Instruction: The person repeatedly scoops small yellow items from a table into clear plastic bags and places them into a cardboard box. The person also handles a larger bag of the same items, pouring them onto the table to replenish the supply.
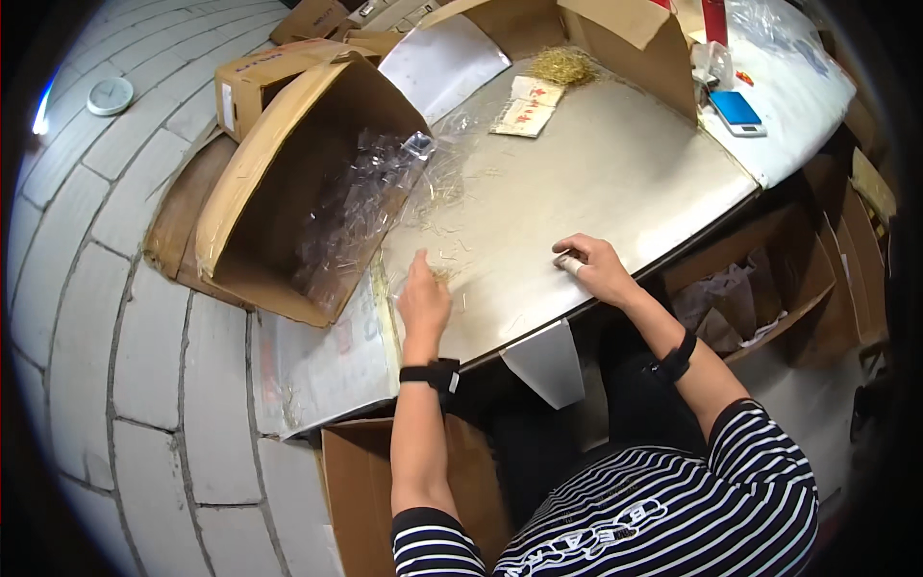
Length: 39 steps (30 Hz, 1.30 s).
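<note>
- A grey table [615, 183] was seen filling the middle of the view, its near edge running from lower left up toward the right; most of its top lay bare between the hands and the far clutter.
- A big open box [288, 192] was seen lying tipped against the table's left edge, its mouth turned toward the table and clear bags [356, 207] spilling from it onto the tabletop.
- A second open box [615, 34] stood at the far edge of the table, with more boxes stacked behind the big one.
- A white sheet [808, 96] was spread over the far right corner, with a blue-topped scale [738, 112] resting on it.
- An open carton [385, 490] was seen on the floor below the table's near edge, beside the left forearm.
- A clump of straw [562, 65] lay by the far box, with two cards [529, 106] just in front of it; loose strands were scattered across the left part of the top.
- The left hand [423, 298] was held over the table's near left corner, fingers curled down onto a few strands of straw; whether anything was pinched could not be told.
- The right hand [596, 267] was rested near the table's near edge, fingers folded around a small white roll [571, 263], well apart from the left hand.
- A round white clock [110, 95] lay on the tiled floor far to the left.
</note>
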Motion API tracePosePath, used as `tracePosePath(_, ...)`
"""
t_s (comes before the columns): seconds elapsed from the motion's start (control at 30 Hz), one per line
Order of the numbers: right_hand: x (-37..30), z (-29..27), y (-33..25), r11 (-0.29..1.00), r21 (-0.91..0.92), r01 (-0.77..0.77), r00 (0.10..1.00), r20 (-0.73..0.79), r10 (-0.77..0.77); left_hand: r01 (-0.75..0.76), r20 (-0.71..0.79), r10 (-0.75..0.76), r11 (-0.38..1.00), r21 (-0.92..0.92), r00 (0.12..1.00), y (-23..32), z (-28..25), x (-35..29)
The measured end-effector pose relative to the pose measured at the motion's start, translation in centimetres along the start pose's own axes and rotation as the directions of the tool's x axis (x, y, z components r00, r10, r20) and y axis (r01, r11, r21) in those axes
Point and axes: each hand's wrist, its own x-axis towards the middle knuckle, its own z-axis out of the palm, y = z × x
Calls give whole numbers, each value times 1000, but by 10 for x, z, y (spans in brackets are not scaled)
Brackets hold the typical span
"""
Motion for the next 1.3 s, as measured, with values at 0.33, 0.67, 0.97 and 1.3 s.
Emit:
tracePosePath(0.33,5,9,-3,996,-82,-48,999,2,48,452,437,-434,-74,-889,788,-33,12,-13)
tracePosePath(0.67,21,65,-37,998,43,-49,978,203,39,416,499,-242,-324,-850,832,21,15,-74)
tracePosePath(0.97,-3,80,-45,996,-55,-68,960,269,80,385,488,-219,-382,-840,845,41,14,-112)
tracePosePath(1.3,-51,75,-63,869,-452,202,945,323,-52,497,564,-222,-293,-817,795,48,20,-151)
